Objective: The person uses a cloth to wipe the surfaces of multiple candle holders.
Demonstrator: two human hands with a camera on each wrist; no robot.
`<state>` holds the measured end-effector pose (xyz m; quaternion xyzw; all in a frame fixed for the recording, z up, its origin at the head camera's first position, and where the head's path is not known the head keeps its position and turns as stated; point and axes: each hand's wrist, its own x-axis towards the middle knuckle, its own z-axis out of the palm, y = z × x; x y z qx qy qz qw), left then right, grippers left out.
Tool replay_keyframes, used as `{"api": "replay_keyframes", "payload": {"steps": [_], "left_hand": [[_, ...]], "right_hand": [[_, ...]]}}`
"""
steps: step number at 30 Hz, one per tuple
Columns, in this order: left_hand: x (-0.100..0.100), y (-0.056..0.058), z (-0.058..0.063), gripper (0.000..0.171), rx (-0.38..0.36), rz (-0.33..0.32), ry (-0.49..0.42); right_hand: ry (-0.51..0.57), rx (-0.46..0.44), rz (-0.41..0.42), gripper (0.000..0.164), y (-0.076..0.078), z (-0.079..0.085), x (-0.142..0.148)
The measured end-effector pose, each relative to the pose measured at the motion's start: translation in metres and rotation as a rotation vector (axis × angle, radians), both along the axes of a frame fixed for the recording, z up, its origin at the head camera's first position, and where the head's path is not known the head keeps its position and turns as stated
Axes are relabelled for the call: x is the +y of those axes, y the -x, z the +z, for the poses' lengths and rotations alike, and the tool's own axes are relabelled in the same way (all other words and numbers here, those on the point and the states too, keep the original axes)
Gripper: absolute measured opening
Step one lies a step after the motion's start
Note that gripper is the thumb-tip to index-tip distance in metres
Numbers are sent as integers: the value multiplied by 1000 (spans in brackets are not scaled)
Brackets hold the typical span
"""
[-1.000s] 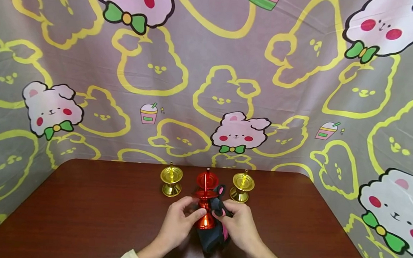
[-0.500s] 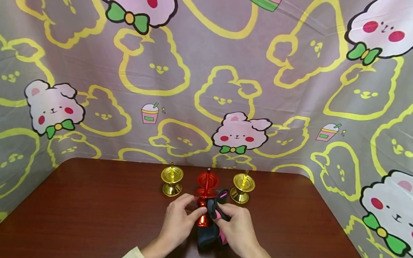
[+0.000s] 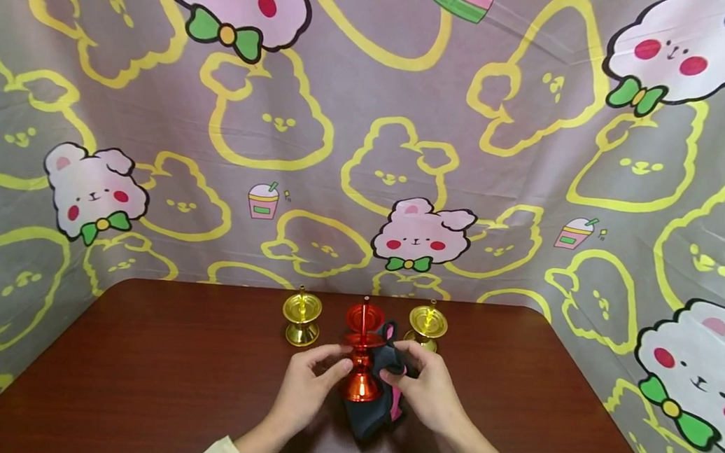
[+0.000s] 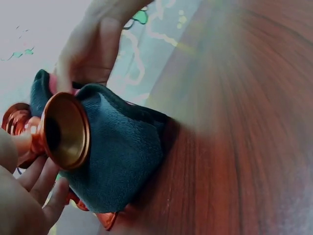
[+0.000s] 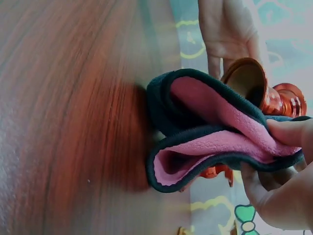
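Observation:
My left hand [image 3: 306, 385] holds a shiny red candlestick [image 3: 361, 386] at its stem, between thumb and fingers, above the table. It has a wide dish and a thin upright spike; its hollow base [image 4: 66, 131] opens toward the left wrist camera. In my right hand [image 3: 431, 391] is a folded dark cloth [image 3: 366, 421] with a pink underside [image 5: 210, 100], pinched between thumb and fingers. The cloth lies against the candlestick's right side and hangs below its base. Behind it on the table stands another red candlestick [image 3: 356, 315], partly hidden.
Two gold candlesticks stand toward the table's far edge, one at the left [image 3: 302, 312] and one at the right [image 3: 428, 322]. The brown wooden table [image 3: 168, 381] meets a patterned cloth backdrop [image 3: 315, 181] behind and at both sides.
The cloth crossed the right part of the candlestick's stem and base half a second ago; now it sits farther right and the base shows fully. My right hand has shifted slightly right.

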<state>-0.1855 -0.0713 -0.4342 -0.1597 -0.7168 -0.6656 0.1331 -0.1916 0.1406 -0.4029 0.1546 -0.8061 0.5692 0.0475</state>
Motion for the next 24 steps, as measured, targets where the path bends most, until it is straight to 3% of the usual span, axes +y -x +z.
{"api": "replay_keyframes", "payload": {"steps": [6, 11, 16, 24], "left_hand": [[-2, 4, 2, 27, -213, -191, -79], [-6, 5, 3, 32, -239, -299, -32], [-8, 5, 4, 28, -223, -292, -24], [-4, 2, 8, 17, -95, -186, 94]], "right_hand": [[21, -3, 0, 28, 0, -4, 1], [8, 79, 39, 23, -1, -6, 1], [40, 166, 97, 16, -2, -8, -1], [27, 169, 39, 15, -6, -8, -6]]}}
